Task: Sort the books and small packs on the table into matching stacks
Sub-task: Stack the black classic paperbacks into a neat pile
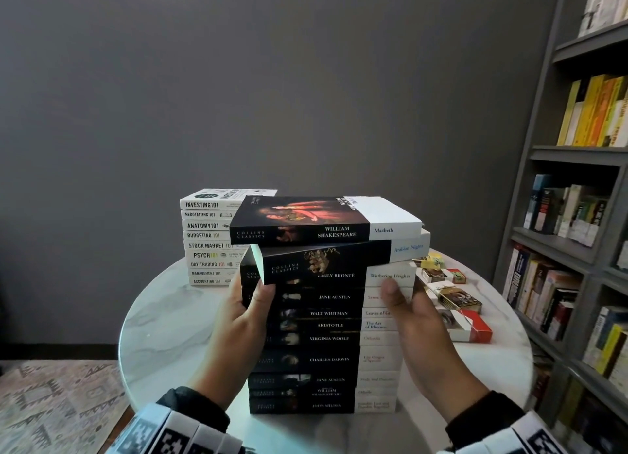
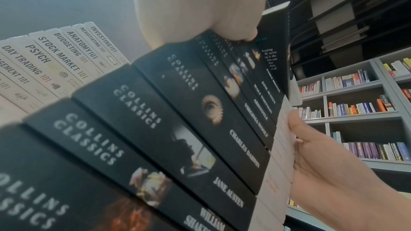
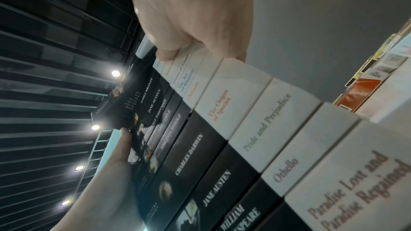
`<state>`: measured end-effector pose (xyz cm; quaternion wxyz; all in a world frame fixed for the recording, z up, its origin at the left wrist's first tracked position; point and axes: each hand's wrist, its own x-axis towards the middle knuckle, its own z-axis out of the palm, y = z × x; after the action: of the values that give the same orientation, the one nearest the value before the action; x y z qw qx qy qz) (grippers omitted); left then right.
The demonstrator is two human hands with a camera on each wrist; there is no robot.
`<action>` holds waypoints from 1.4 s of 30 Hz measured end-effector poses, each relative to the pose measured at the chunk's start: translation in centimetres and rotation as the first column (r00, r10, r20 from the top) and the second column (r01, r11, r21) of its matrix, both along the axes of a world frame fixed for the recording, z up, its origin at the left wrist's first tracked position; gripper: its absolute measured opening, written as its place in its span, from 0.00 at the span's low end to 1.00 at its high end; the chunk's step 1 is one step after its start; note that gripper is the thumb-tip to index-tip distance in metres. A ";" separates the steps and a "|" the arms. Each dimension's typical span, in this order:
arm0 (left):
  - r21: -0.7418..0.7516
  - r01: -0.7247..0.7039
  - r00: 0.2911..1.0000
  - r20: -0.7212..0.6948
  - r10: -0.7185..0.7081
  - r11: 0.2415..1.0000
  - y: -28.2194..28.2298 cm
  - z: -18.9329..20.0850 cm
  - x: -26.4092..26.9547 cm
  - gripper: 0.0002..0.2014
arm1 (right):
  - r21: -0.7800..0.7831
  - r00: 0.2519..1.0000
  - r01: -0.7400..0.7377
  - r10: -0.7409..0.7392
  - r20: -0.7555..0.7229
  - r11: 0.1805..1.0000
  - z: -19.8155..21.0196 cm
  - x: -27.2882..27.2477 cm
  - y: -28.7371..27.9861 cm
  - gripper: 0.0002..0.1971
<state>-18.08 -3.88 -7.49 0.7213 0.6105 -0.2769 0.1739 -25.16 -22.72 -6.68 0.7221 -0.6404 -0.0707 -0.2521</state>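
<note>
— While both hands brace the black stack (image 1: 323, 338) at centre frame, what do we record as the risk?

— We judge toppling the chief one. Macbeth (image 1: 326, 221) and Arabian Nights (image 1: 339, 256) sit skewed on top, the latter overhanging at its left corner. A sideways squeeze or a nudge could slide them off, right and down onto the packs (image 1: 455, 297).

— And the hands?

— We note the left hand (image 1: 244, 304) at the stack's left edge, thumb on the spines beneath the overhanging corner, fingers curled behind; the left wrist view shows it gripping the upper books. The right hand (image 1: 411, 317) clasps the white right end, thumb on the Sense spine, fingers wrapped round the far side out of sight.

— Where does the stack lie against the fingers?

— Between them, touching both; the grip falls on its upper-middle books, so the lower ones stand unheld on the table (image 1: 163, 334).

— Remaining items?

— The white 101 stack (image 1: 209, 243) stands behind at left, squared. The packs lie loose at right of frame, unsorted.
</note>
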 end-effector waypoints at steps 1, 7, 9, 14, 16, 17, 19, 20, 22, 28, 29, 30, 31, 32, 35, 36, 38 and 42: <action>-0.002 -0.002 1.000 -0.001 0.002 1.000 -0.1 0.1 0.0 0.26 | 0.002 1.000 0.000 0.000 0.002 1.000 0.1 0.0 0.0 0.47; 0.005 -0.022 1.000 -0.010 0.022 1.000 -0.1 0.2 -0.1 0.19 | -0.003 1.000 0.017 -0.017 0.008 1.000 0.2 0.0 0.1 0.50; 0.008 -0.016 1.000 -0.010 0.016 1.000 -0.1 0.3 -0.3 0.20 | 0.001 1.000 0.020 -0.020 0.003 1.000 0.2 0.0 0.1 0.50; 0.009 -0.018 1.000 -0.012 0.018 1.000 -0.2 0.5 -0.5 0.17 | 0.006 1.000 0.002 -0.002 0.001 1.000 0.3 -0.1 0.1 0.50; 0.008 -0.019 1.000 -0.021 0.019 1.000 -0.2 0.4 -0.5 0.17 | 0.008 1.000 0.003 -0.003 0.005 1.000 0.2 -0.1 0.0 0.51; 0.010 -0.019 1.000 -0.023 0.019 1.000 -0.2 0.4 -0.5 0.17 | 0.008 1.000 0.003 -0.003 0.006 1.000 0.2 0.0 0.0 0.51; 0.013 -0.015 0.999 -0.039 0.016 1.000 -0.2 0.5 -0.5 0.17 | 0.014 1.000 0.003 -0.003 0.007 1.000 0.1 0.0 0.0 0.51; 0.010 -0.015 0.999 -0.049 0.015 1.000 -0.2 0.6 -0.5 0.18 | 0.017 1.000 0.004 -0.004 0.008 1.000 0.1 0.0 0.0 0.51; 0.003 -0.019 0.998 -0.053 0.019 1.000 -0.2 0.7 -0.7 0.21 | 0.017 1.000 0.003 -0.003 0.002 1.000 0.1 0.0 0.0 0.52; 0.002 -0.025 0.998 -0.053 0.025 1.000 -0.2 0.7 -0.8 0.28 | -0.004 1.000 -0.011 0.011 -0.009 1.000 0.2 0.0 -0.2 0.52; 0.005 -0.026 0.999 -0.047 0.026 1.000 -0.2 0.7 -0.8 0.28 | -0.004 1.000 -0.014 0.014 -0.005 1.000 0.3 0.1 -0.2 0.52; 0.005 -0.024 0.999 -0.041 0.024 1.000 -0.2 0.8 -0.9 0.27 | -0.007 1.000 -0.015 0.015 -0.003 1.000 0.3 0.1 -0.2 0.52; 0.002 -0.020 0.999 -0.037 0.020 1.000 -0.2 0.8 -1.0 0.28 | -0.011 1.000 -0.016 0.016 -0.006 1.000 0.3 0.1 -0.2 0.52; -0.002 -0.016 0.999 -0.037 0.016 1.000 -0.2 0.8 -0.9 0.31 | -0.016 1.000 -0.019 0.019 -0.015 1.000 0.3 0.1 -0.3 0.53; -0.010 -0.013 0.999 -0.043 0.012 1.000 -0.3 0.7 -0.8 0.34 | -0.015 0.998 -0.038 0.037 -0.050 0.999 0.2 0.1 -0.5 0.55; -0.005 -0.009 0.999 -0.045 0.009 1.000 -0.2 0.8 -0.8 0.33 | -0.013 0.998 -0.042 0.041 -0.056 0.999 0.2 0.0 -0.6 0.55; 0.007 -0.013 0.999 -0.047 0.013 1.000 -0.2 0.9 -0.9 0.26 | -0.009 0.997 -0.046 0.046 -0.059 0.999 0.2 0.0 -0.6 0.55; 0.025 -0.003 0.999 -0.044 0.004 1.000 -0.1 1.3 -1.1 0.17 | -0.014 0.996 -0.062 0.061 -0.060 0.998 0.2 -0.2 -0.7 0.55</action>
<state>-19.23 -3.99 -6.23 0.7193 0.6237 -0.2620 0.1580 -25.32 -23.40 -6.50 0.7263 -0.6507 -0.0708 -0.2102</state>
